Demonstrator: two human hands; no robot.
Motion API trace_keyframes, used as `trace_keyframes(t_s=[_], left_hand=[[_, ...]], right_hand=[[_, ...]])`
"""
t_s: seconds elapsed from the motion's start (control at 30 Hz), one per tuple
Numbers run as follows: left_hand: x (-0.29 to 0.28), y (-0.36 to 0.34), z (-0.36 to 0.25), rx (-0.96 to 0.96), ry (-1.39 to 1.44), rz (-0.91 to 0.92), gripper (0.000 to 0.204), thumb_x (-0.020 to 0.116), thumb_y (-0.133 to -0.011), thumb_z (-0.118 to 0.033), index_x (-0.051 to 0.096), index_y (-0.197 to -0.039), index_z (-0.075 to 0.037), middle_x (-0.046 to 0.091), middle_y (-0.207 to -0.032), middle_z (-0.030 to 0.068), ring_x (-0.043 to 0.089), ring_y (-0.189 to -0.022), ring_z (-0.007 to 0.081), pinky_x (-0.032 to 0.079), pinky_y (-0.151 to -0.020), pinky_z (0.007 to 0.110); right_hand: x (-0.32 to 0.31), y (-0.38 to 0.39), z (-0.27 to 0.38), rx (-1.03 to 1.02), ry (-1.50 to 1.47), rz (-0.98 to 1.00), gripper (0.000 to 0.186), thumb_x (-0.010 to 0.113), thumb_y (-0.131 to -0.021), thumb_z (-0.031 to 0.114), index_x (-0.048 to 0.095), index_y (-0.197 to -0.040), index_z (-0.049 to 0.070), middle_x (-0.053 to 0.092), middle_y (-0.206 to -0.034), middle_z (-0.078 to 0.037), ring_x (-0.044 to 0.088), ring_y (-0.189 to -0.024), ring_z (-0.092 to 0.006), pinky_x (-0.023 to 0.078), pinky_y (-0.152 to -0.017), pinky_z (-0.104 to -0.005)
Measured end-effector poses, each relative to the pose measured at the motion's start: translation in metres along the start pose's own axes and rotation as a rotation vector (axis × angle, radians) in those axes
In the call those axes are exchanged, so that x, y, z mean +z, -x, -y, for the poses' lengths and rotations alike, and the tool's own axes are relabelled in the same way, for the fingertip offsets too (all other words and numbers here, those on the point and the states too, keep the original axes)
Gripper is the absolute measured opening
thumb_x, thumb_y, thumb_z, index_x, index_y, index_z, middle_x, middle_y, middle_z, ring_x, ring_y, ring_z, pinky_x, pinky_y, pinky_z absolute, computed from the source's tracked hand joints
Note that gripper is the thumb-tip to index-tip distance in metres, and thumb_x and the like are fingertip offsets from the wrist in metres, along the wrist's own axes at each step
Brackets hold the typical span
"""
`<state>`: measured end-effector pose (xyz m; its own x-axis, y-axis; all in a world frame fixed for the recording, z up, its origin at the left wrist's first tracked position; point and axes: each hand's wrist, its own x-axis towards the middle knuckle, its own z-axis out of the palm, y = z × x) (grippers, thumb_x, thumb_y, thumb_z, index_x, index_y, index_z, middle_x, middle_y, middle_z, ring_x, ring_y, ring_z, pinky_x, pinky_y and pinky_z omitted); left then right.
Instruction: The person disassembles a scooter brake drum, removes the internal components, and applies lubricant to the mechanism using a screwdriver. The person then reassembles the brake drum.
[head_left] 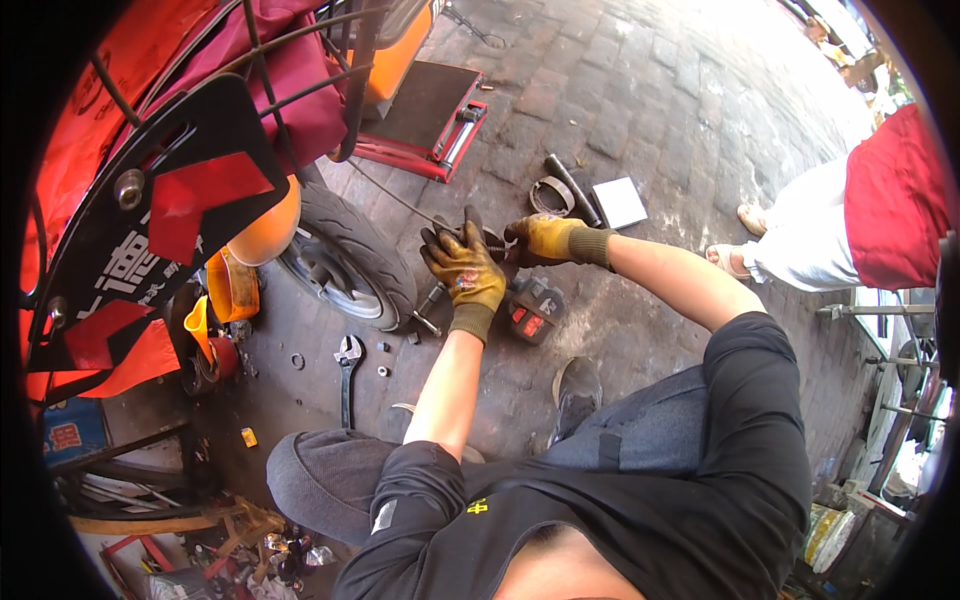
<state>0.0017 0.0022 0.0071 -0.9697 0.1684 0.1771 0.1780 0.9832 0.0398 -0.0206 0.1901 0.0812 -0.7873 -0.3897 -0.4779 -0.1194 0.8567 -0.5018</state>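
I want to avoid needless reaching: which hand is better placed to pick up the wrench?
Probably the left hand: the wrench lies to the left of both hands, closer to this one. The right hand is farther away, past the left one.

White characters (133,262) run across the black plate (118,222) toward ten o'clock — beside red, arrow-like strips (205,192). Between eight and nine, a blue panel (90,414) bears pale lettering (66,437). At six, a yellow character (478,507) marks the black shirt (580,520). Mid-dial, the gloved left hand (463,264) shows a small print (467,283) — too blurred to read.
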Motion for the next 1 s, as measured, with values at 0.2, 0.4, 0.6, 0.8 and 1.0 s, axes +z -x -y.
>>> trace_keyframes(t_s=[0.2, 0.4, 0.6, 0.8, 1.0], left_hand=[[-0.002, 0.001, -0.001, -0.027, 0.176, -0.049, 0.114, 0.088, -0.071, -0.063, 0.045, -0.163, -0.010, 0.037, -0.162, 0.0375, 0.025, -0.156, 0.0612, 0.018, -0.130, 0.067], [-0.009, 0.001, -0.001, -0.042, 0.190, 0.077, 0.109, 0.084, -0.079, -0.062, 0.041, -0.166, -0.013, 0.033, -0.165, 0.0391, 0.022, -0.158, 0.0611, 0.014, -0.131, 0.067], [-0.011, -0.001, -0.006, -0.042, 0.114, 0.107, 0.109, 0.085, -0.077, -0.059, 0.041, -0.166, -0.012, 0.031, -0.166, 0.0388, 0.026, -0.156, 0.0612, 0.015, -0.131, 0.067], [-0.012, 0.001, -0.003, -0.046, 0.160, 0.035, 0.100, 0.084, -0.080, -0.051, 0.045, -0.162, -0.011, 0.032, -0.165, 0.0375, 0.027, -0.155, 0.0608, 0.020, -0.130, 0.068], [0.003, -0.003, -0.005, -0.028, 0.201, -0.041, 0.106, 0.072, -0.082, -0.074, 0.046, -0.164, -0.012, 0.033, -0.167, 0.0379, 0.027, -0.154, 0.0631, 0.018, -0.127, 0.072]], right_hand=[[0.010, 0.005, 0.014, 0.016, 0.307, -0.126, 0.050, 0.077, -0.094, 0.038, 0.069, -0.134, 0.009, 0.079, -0.116, -0.022, 0.075, -0.111, -0.0421, 0.057, -0.096, -0.0509], [-0.004, 0.004, 0.000, -0.076, -0.028, 0.040, 0.053, 0.073, -0.097, 0.033, 0.064, -0.142, 0.007, 0.079, -0.113, -0.022, 0.075, -0.113, -0.0400, 0.058, -0.095, -0.0479], [0.006, 0.006, 0.016, -0.060, 0.420, -0.118, 0.031, 0.067, -0.098, 0.024, 0.073, -0.120, 0.004, 0.080, -0.108, -0.022, 0.077, -0.108, -0.0393, 0.058, -0.095, -0.0489], [0.001, 0.002, 0.001, -0.055, -0.005, 0.043, 0.043, 0.073, -0.097, 0.035, 0.069, -0.130, 0.009, 0.077, -0.118, -0.024, 0.073, -0.117, -0.0406, 0.057, -0.098, -0.0488], [0.015, 0.003, 0.010, 0.004, 0.462, -0.140, 0.033, 0.072, -0.097, 0.026, 0.076, -0.127, 0.012, 0.082, -0.107, -0.017, 0.080, -0.104, -0.0353, 0.058, -0.090, -0.0469]])
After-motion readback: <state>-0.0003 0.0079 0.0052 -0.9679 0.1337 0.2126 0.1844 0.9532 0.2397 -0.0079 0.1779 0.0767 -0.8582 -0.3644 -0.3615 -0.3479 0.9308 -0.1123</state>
